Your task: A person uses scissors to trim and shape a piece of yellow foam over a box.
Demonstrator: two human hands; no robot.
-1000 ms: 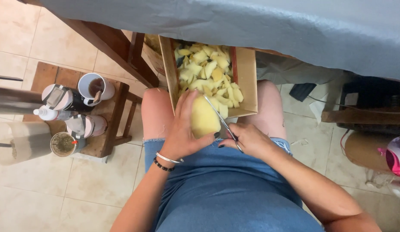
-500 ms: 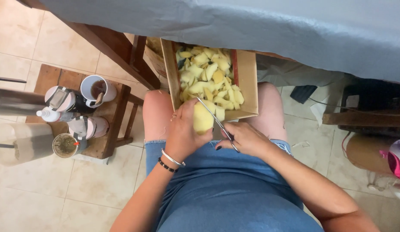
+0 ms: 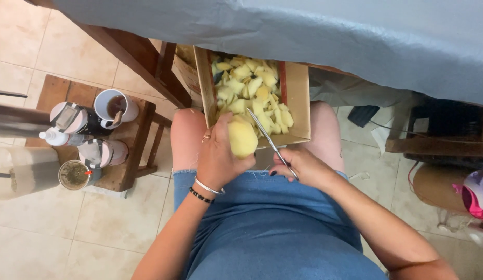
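Foam in one yellow chunk (image 3: 242, 137) sits at the centre of the frame, gripped by the left hand (image 3: 219, 158), just below the brown cardboard box (image 3: 297, 98) that rests on the person's knees and is filled with cut yellow foam pieces (image 3: 249, 93). Scissors (image 3: 267, 137), held in the closed right hand (image 3: 304, 167), angle up and left with the blades beside the chunk and over the box's near edge. At the left, a small wooden stool (image 3: 130, 155) carries a white mug (image 3: 114, 106).
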